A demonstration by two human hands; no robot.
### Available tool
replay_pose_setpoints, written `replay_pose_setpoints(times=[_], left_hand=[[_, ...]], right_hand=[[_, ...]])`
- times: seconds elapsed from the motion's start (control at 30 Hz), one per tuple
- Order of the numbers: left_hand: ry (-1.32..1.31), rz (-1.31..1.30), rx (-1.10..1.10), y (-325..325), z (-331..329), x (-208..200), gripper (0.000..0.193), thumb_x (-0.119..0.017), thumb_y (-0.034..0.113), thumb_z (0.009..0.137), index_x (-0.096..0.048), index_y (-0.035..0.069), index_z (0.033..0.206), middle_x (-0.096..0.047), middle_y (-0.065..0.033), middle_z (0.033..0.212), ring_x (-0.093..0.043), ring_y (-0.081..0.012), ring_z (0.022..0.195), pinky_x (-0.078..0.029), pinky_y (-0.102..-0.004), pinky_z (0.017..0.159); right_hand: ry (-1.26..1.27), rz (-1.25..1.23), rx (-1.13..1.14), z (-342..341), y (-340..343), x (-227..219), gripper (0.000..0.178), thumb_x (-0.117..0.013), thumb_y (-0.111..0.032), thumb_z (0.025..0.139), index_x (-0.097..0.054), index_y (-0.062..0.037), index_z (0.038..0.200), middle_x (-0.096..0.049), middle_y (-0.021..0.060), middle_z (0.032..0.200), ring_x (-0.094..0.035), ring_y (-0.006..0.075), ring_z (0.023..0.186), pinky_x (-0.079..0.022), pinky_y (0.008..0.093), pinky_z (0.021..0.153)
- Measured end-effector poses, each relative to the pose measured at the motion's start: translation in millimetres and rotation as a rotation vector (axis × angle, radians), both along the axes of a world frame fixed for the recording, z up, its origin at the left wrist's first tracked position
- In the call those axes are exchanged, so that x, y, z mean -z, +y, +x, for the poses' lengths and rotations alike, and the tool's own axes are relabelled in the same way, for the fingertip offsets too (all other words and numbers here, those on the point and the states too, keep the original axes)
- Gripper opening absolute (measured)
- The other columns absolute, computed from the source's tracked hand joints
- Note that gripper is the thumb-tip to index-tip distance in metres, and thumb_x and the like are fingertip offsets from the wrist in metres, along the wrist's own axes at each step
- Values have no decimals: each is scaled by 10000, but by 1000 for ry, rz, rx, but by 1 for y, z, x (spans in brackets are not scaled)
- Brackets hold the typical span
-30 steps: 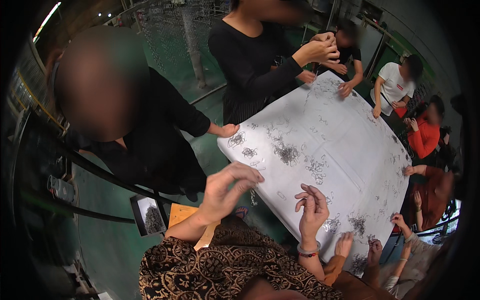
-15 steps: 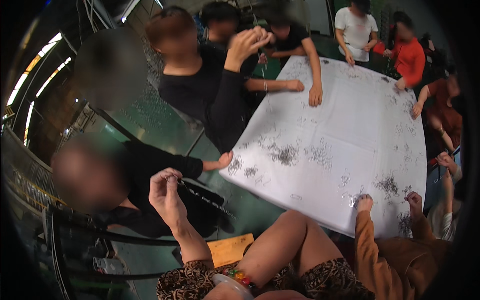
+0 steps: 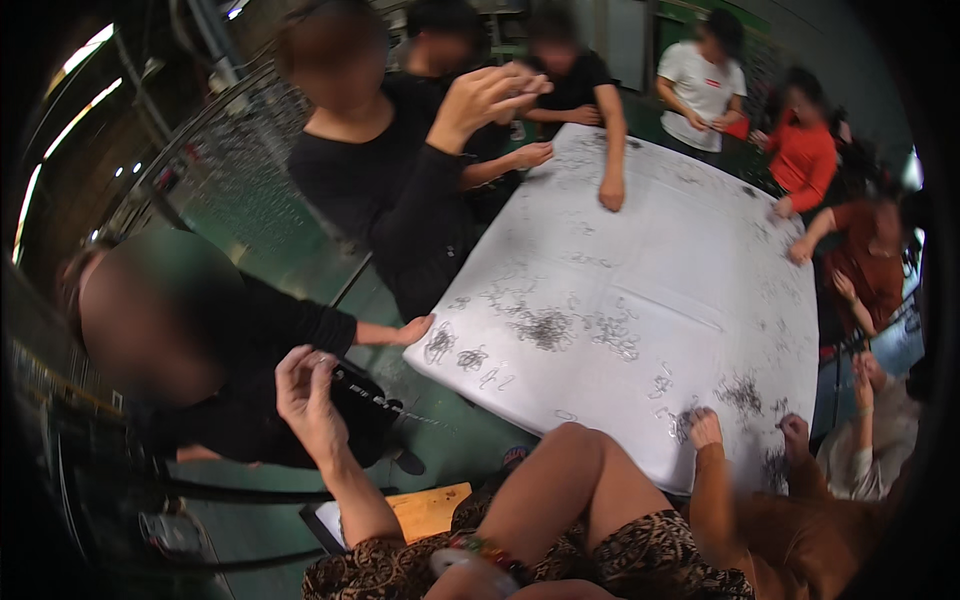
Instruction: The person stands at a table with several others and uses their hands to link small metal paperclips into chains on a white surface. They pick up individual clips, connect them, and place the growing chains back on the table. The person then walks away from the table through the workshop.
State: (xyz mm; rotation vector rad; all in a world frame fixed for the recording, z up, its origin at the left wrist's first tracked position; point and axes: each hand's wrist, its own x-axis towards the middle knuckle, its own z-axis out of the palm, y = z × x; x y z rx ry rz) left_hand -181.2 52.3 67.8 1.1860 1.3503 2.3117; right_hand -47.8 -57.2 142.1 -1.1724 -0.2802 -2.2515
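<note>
Head view: left hand (image 3: 305,395) raised left of the white table (image 3: 700,300), fingers pinched together; whether it holds anything, cannot tell. Nearest wire clips (image 3: 470,358) lie right of it on the table corner, apart. Right hand hidden; forearm (image 3: 560,480) raised.

Open white table (image 3: 690,270) centre; small dark clips (image 3: 545,328) heaped near left edge. Other people's hands ring far, right, near-right edges.

Short sleeves, dark brown fabric with a pale swirling print. Left hand (image 3: 305,395) bare, no rings visible. Beaded multicolour bracelet (image 3: 480,549) on the right wrist.
</note>
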Motion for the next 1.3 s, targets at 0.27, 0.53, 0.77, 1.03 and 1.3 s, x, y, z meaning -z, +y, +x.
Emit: replay_pose_setpoints(times=[0.27,0.53,0.77,1.03,1.3], left_hand=[[-155,43,33,14,-19,15,320,-606,-13,857,-450,0,1135,-616,-74,857,-589,-131,819,-447,-253,799],[-233,112,22,36,-25,25,278,-618,-39,844,-377,51,949,-591,-91,843,-578,-137,792,-475,-275,761],[-181,105,-31,56,-24,56,224,-596,-4,869,-496,-12,1069,-608,-116,962,-613,-176,856,-524,-300,754],[-190,84,-88,66,-34,66,108,-625,-9,852,-593,-18,955,-635,-102,923,-621,-168,846,-546,-294,772],[-65,168,-140,76,-36,52,133,-574,-8,880,-553,-64,999,-610,-154,999,-625,-223,881,-556,-368,849]], right_hand=[[-466,183,536,24,103,35,825,-395,-715,825,-90,-302,1470,-468,139,1149,-551,295,939,-533,392,633],[-802,-285,1450,176,220,112,778,-365,-637,889,-168,-171,1480,-506,103,1011,-479,242,933,-439,396,750],[-1279,-827,2436,397,313,220,380,-486,-285,935,-462,-26,1212,-452,84,788,-455,186,705,-411,329,619],[-2067,2516,1435,459,284,358,400,-650,-109,733,-608,-61,1127,-678,149,819,-665,246,772,-540,335,705],[-2341,2660,1152,405,280,413,655,-569,-312,863,-294,-96,1418,-223,183,1484,-176,429,1363,-262,570,1062]])
